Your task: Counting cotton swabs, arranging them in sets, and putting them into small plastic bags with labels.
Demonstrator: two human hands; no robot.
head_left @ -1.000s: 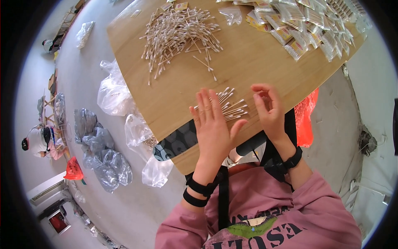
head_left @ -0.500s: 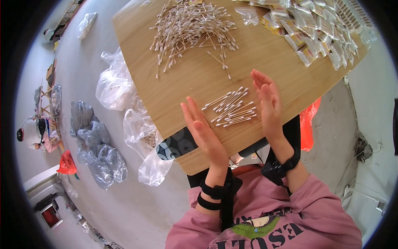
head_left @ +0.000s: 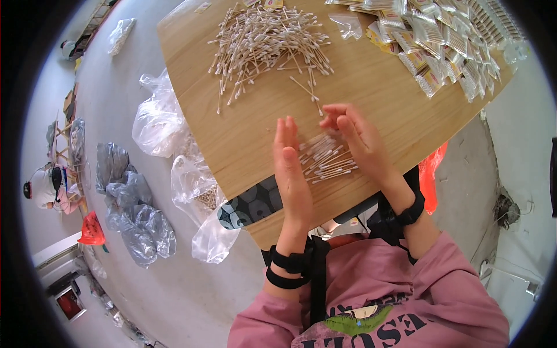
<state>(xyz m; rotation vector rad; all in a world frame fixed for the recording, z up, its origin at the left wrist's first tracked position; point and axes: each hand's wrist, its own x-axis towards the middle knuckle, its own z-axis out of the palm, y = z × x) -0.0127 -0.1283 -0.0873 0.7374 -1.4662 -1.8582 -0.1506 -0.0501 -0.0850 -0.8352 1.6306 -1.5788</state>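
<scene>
A small group of cotton swabs (head_left: 332, 165) lies on the wooden table between my two hands, roughly side by side, its far part slightly blurred. My left hand (head_left: 293, 180) stands on edge along the group's left ends, fingers straight and up. On the other side my right hand (head_left: 362, 142) leans in from the right, fingers stretched and a little bent over the swabs' far right ends. Neither hand grips anything. Farther off, a large loose heap of cotton swabs (head_left: 267, 49) spreads across the table, with a few strays on its near side.
Many filled clear packets (head_left: 432, 43) pile up at the table's far right, beside an empty clear bag (head_left: 346, 26). A dark patterned pad (head_left: 252, 203) sits at the near left edge. Plastic bags (head_left: 136, 206) lie on the floor at left; a red bag (head_left: 430, 174) hangs at right.
Both hands have come closer together around the small group of swabs. The right hand has moved left and its fingers now bend inward; the swabs between them have bunched up.
</scene>
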